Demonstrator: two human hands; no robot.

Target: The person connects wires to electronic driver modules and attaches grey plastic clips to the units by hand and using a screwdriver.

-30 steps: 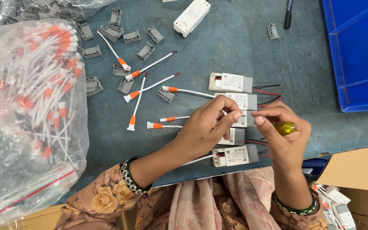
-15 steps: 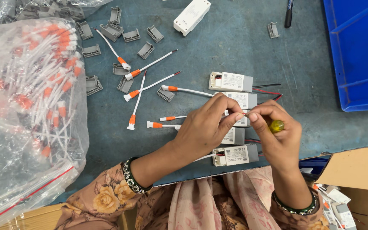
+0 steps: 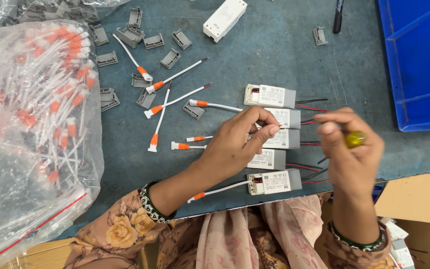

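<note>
left grip: left hand (image 3: 240, 142) pinches down on a white driver box (image 3: 280, 138), third in a row of five on the bench (image 3: 284, 60).
right grip: right hand (image 3: 349, 149) clenched round a screwdriver (image 3: 355, 139), yellow-green handle only; tip hidden.
risk slip: box is held by fingertips only, so a hard push could likely skid it into the boxes beside it.
risk wires: red and black leads (image 3: 310, 107) lie just under the right grip, could snag.
around: orange-capped cables (image 3: 175, 102) and grey clips (image 3: 171, 58) beyond the left grip; cable bag (image 3: 31, 124) far left; blue bin (image 3: 419, 60) beyond the right.
in the way: nothing between the grips.
</note>
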